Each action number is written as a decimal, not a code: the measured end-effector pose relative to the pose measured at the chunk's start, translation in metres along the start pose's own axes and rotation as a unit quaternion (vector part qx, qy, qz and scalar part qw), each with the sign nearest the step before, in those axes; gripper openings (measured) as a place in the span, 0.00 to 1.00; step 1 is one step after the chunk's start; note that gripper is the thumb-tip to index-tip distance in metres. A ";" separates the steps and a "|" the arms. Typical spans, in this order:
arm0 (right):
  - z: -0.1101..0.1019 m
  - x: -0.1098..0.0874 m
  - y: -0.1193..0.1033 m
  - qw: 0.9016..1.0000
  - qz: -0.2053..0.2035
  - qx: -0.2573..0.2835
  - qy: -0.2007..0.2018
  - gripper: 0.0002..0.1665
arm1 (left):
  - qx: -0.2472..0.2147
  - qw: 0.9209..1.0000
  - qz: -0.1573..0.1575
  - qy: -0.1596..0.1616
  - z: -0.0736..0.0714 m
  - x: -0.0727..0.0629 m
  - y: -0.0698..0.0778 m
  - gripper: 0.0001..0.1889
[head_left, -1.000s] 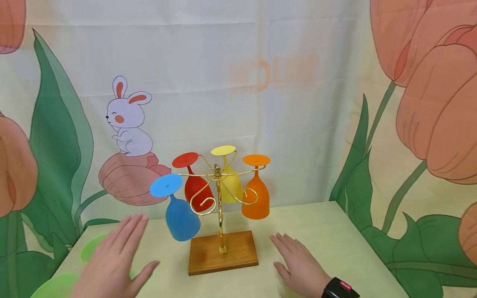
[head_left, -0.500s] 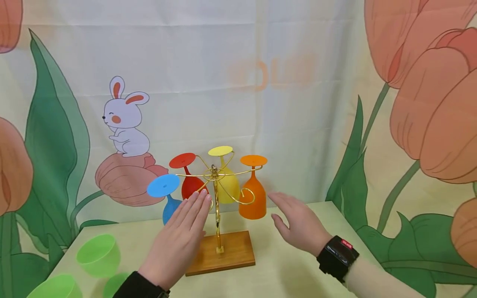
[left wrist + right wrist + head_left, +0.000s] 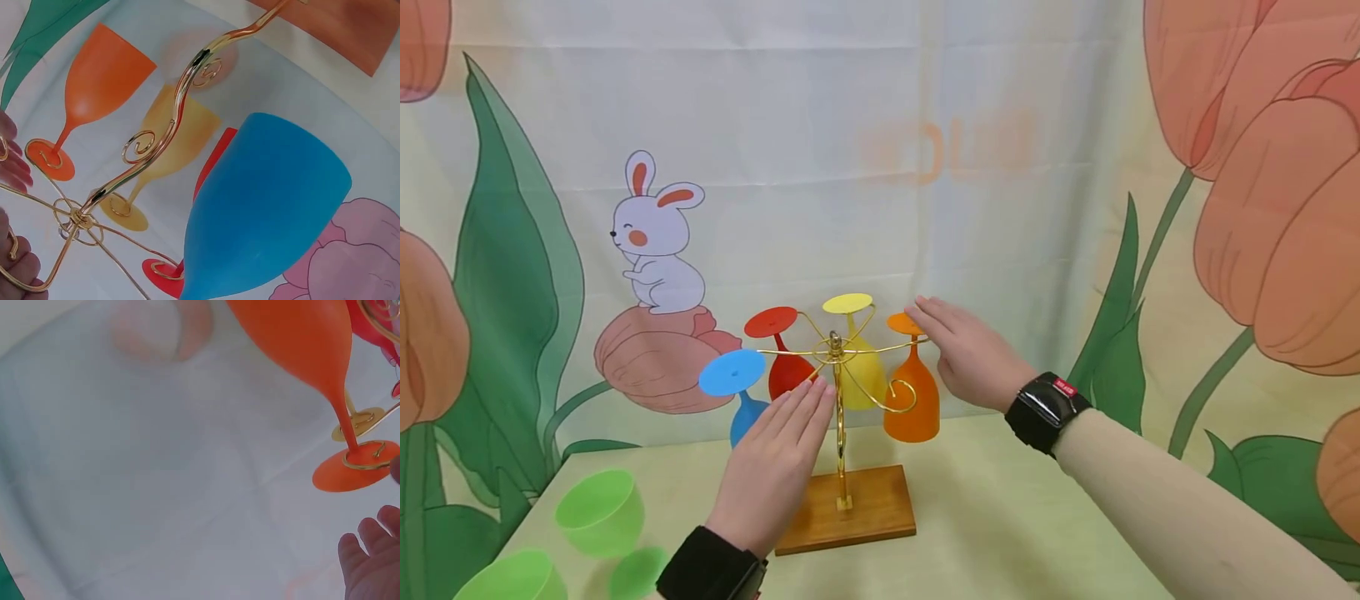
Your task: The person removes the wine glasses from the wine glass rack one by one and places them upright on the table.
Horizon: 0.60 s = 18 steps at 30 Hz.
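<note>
A gold wire rack on a wooden base carries upside-down goblets by their feet. They are a blue goblet, a red goblet, a yellow goblet and an orange goblet. My left hand, fingers straight and together, is at the rack's front-left hook, covering it and most of the blue bowl in the head view. In the left wrist view, fingertips lie by that wire. My right hand reaches over the orange goblet's foot, fingers extended, overlapping its right side.
Green bowls stand on the pale table at the front left, with a smaller green piece beside them. A cloth backdrop printed with a rabbit and tulips hangs close behind the rack and along both sides.
My left hand has moved right, from beside the blue goblet to the rack's front-left hook. My right hand has risen from near the table to the orange goblet's foot. The goblets stay hanging.
</note>
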State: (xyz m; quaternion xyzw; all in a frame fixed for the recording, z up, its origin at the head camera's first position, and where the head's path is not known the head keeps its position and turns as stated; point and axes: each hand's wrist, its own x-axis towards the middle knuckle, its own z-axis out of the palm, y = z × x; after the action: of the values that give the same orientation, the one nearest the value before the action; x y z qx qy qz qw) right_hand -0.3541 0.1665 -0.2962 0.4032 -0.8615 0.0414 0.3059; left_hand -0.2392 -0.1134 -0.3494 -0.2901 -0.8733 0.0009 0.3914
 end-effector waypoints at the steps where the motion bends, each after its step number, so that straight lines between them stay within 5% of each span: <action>1: -0.001 0.004 0.001 1.000 0.005 -0.009 -0.015 0.41 | -0.004 1.000 -0.003 0.007 0.002 0.001 0.001 0.36; 8: 0.002 0.017 -0.004 0.992 0.059 -0.012 -0.111 0.36 | -0.025 0.998 -0.019 0.054 0.011 0.002 0.004 0.34; 18: 0.007 0.014 -0.007 0.993 0.078 0.009 -0.092 0.36 | -0.030 0.997 -0.052 0.043 0.010 0.001 0.009 0.33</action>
State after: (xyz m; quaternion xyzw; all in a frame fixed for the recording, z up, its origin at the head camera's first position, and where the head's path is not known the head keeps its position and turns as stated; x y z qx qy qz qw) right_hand -0.3593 0.1501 -0.2953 0.3394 -0.9145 0.0355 0.2174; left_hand -0.2421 -0.1032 -0.3576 -0.2559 -0.8691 -0.0578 0.4192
